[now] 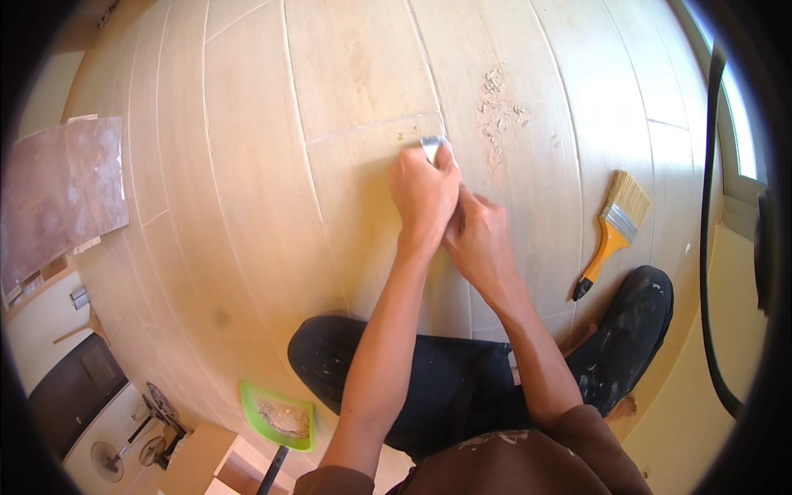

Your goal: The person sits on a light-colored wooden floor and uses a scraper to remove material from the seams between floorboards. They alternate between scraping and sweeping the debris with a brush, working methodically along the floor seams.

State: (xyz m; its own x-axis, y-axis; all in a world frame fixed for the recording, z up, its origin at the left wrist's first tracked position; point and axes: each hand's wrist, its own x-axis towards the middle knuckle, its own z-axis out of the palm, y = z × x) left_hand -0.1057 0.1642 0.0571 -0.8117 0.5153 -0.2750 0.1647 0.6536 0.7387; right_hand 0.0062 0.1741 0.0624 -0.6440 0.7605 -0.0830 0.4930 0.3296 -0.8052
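Observation:
My left hand [426, 182] is closed around a small hand tool [432, 147], with only a flat whitish and metallic end showing past my thumb. It looks like a scraper, but most of it is hidden in my grip. My right hand [482, 232] presses in just behind the left and grips the tool's rear part, which my fingers cover. The tool's tip rests at or close to a pale joint [438, 99] between wood-look floor tiles [365, 62]. Small brownish crumbs [408, 132] lie beside the tip.
Pinkish debris [495, 124] is scattered right of the joint. A wide paintbrush [612, 226] with a yellow handle lies near my right knee. A green dustpan [247, 402] holding debris stands behind my left knee. A brown board [62, 192] is at far left, and fans [110, 461] stand lower left.

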